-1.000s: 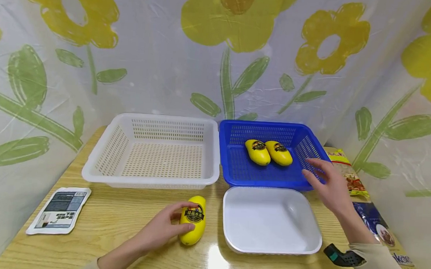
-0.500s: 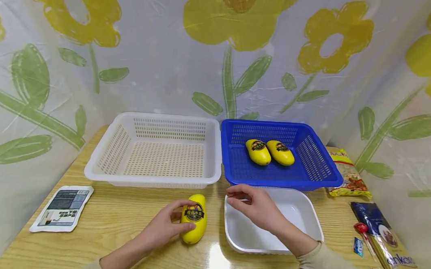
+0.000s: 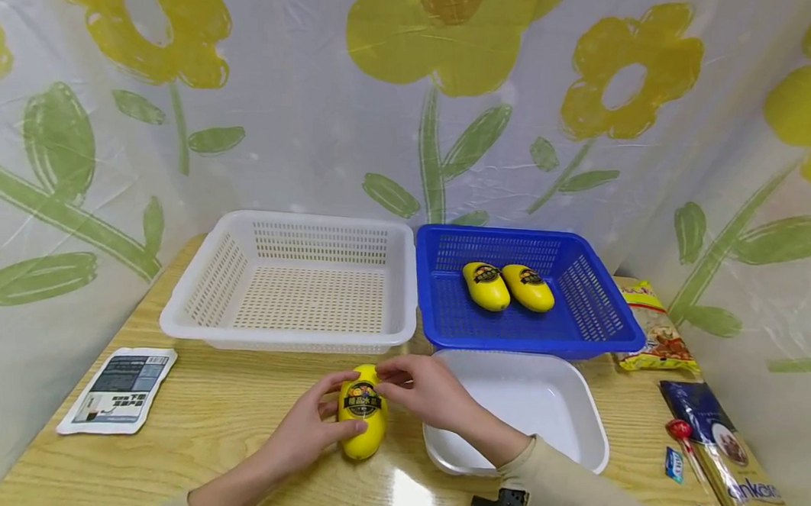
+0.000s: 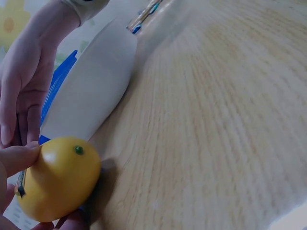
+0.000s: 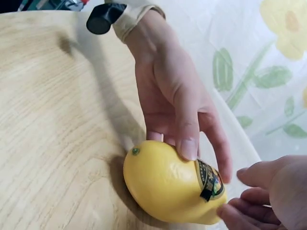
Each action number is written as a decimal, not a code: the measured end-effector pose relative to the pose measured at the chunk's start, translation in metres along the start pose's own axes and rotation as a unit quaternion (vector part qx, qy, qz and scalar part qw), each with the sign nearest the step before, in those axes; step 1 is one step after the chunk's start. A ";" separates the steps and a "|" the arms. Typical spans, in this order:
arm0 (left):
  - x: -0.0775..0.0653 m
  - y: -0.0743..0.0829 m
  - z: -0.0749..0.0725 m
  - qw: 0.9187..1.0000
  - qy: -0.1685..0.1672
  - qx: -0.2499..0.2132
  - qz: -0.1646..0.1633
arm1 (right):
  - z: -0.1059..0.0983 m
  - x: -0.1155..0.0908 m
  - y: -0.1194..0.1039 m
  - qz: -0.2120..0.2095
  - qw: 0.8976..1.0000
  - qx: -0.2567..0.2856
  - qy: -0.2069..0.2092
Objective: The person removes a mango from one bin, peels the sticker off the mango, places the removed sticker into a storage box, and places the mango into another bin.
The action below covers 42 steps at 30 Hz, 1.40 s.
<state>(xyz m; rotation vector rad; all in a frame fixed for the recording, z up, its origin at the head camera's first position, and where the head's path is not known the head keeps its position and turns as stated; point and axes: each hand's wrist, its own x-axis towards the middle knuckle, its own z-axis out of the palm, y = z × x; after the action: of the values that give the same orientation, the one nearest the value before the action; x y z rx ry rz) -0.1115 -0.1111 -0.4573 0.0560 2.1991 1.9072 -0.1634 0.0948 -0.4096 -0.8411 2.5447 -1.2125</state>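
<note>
My left hand (image 3: 310, 416) grips a yellow mango (image 3: 361, 434) with a black label, low over the wooden table. Its thumb presses the near side and its fingers go round the far left. My right hand (image 3: 426, 392) reaches in from the right, its bent fingertips right at the mango's upper right side and the label. In the right wrist view, the right hand (image 5: 276, 196) is at the lower right edge, with thumb and fingers apart beside the mango (image 5: 168, 187). Two more yellow mangoes (image 3: 486, 288) with black labels lie in the blue basket (image 3: 456, 334).
A white basket (image 3: 284, 337) stands at the back left, and a white tub (image 3: 568, 430) is under my right forearm. At left lies a white pouch (image 3: 119, 391). Along the right edge are a snack bag (image 3: 659, 335), a pasta packet (image 3: 725, 461), a red lollipop (image 3: 678, 428) and small blue packets (image 3: 674, 464).
My right hand has moved left from the blue basket, across the white tub, to the mango's side. My left hand has kept its grip, the mango now turned slightly.
</note>
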 end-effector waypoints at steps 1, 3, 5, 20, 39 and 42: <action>0.000 0.000 0.001 1.000 0.005 -0.002 0.000 | 0.001 0.001 0.000 0.000 1.000 -0.008 -0.002; -0.001 -0.001 0.002 1.000 0.010 -0.010 -0.002 | 0.002 0.002 -0.001 0.001 1.000 -0.021 -0.007; -0.002 -0.001 0.003 1.000 0.014 -0.016 -0.005 | 0.003 0.002 -0.002 0.005 1.000 -0.024 -0.010; -0.004 0.003 0.005 0.999 0.025 -0.017 -0.012 | 0.007 0.011 -0.004 0.041 0.999 -0.003 -0.012; -0.001 0.001 0.001 0.999 -0.002 -0.033 -0.030 | 0.005 0.014 -0.008 0.024 0.999 0.007 -0.022; 0.000 0.000 0.001 0.999 0.002 -0.035 -0.035 | 0.006 0.014 -0.006 0.023 1.000 0.013 -0.015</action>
<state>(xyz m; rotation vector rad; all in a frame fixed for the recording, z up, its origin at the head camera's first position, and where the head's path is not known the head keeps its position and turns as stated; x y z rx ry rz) -0.1109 -0.1101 -0.4570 -0.0351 2.1053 1.9463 -0.1697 0.0793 -0.4079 -0.7860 2.5051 -1.2064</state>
